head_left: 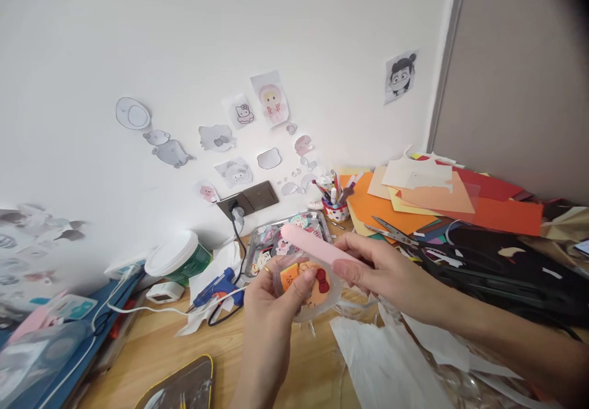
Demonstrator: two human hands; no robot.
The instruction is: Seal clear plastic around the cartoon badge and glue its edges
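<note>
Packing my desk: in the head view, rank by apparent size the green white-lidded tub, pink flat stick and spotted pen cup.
1. Green white-lidded tub.
2. Pink flat stick, nearer the camera, so unsure.
3. Spotted pen cup.

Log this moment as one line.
left hand: holds cartoon sticker | right hand: holds pink stick over it | behind: metal tray

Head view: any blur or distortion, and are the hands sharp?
Head view: left hand, right hand, sticker and pink stick are fairly sharp in soft, even light; the left edge is smeared; the top right corner is dark; the wall edge bows.
</note>
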